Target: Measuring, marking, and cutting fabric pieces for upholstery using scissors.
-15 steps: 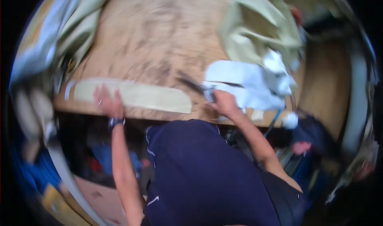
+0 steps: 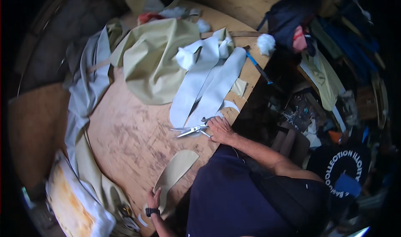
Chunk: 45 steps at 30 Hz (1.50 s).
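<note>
My right hand (image 2: pixel 220 129) grips a pair of metal scissors (image 2: pixel 193 131), whose blades are spread apart over the wooden tabletop. Just beyond them lie long pale blue-white pieces of sheet material (image 2: pixel 223 82), side by side. At the table's near edge, my left hand (image 2: pixel 153 198) is closed on the edge of a cream strip with a rounded end (image 2: pixel 177 168); the strip bends near the hand. A dark watch (image 2: pixel 152 212) is on my left wrist.
A crumpled cream sheet (image 2: pixel 152 63) sits on the far part of the table (image 2: pixel 121 128). Draped material (image 2: pixel 90 86) and a stained cushion-like piece (image 2: pixel 71 199) line the left side. A blue-handled tool (image 2: pixel 257 65) and white fluff (image 2: pixel 266 44) lie at the far right edge.
The view has turned, so the table now appears rotated. My left hand has gone from lying open on the strip to holding its edge. The scissors remain in my right hand.
</note>
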Tool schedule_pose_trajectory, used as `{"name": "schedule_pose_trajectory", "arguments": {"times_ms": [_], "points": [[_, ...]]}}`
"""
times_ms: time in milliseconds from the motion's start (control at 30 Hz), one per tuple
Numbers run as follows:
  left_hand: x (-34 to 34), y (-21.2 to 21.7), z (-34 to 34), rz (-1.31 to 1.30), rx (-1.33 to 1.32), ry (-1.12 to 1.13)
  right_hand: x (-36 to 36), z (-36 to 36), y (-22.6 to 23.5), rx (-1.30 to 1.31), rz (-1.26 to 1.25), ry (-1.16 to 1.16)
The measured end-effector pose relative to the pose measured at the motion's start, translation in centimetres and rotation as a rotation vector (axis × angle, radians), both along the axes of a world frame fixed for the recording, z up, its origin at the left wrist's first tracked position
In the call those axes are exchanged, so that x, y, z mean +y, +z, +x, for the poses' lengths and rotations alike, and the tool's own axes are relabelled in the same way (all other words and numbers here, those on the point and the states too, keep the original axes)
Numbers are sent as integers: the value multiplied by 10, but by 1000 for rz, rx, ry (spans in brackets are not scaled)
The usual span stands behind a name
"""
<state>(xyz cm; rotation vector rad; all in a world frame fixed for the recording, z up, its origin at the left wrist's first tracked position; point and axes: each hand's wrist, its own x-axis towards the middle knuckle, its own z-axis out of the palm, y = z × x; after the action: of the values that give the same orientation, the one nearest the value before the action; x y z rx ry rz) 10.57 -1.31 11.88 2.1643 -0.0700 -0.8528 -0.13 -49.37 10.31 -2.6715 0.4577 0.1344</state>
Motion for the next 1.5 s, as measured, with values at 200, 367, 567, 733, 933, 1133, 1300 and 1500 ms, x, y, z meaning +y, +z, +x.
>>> {"name": "schedule_pose_trajectory", "arguments": {"times_ms": [200, 367, 567, 733, 933, 1133, 1300, 1500], "points": [[9, 52, 67, -285, -63, 179, -24, -1, -15, -26, -31, 38], [-10, 72, 134, -539, -295, 436, -95, 80, -35, -600, 522, -550], [76, -31, 200, 75, -695, 392, -218, 184, -64, -623, 1193, -978], [-80, 12, 131, -125, -764, 574, -156, 156, 18, -682, 1846, -750], [-207, 31, -21, -918, 720, -27, 59, 126, 49, -287, 1865, -215], [-166, 84, -26, -1585, 149, 626, 161, 85, 167, 23, 2121, -14], [-78, 74, -27, -1486, -3, 1071, 164, 65, 129, -94, 1666, 238], [27, -38, -68, -706, -2, 1315, 151, 53, -24, 131, 2023, -590]]}}
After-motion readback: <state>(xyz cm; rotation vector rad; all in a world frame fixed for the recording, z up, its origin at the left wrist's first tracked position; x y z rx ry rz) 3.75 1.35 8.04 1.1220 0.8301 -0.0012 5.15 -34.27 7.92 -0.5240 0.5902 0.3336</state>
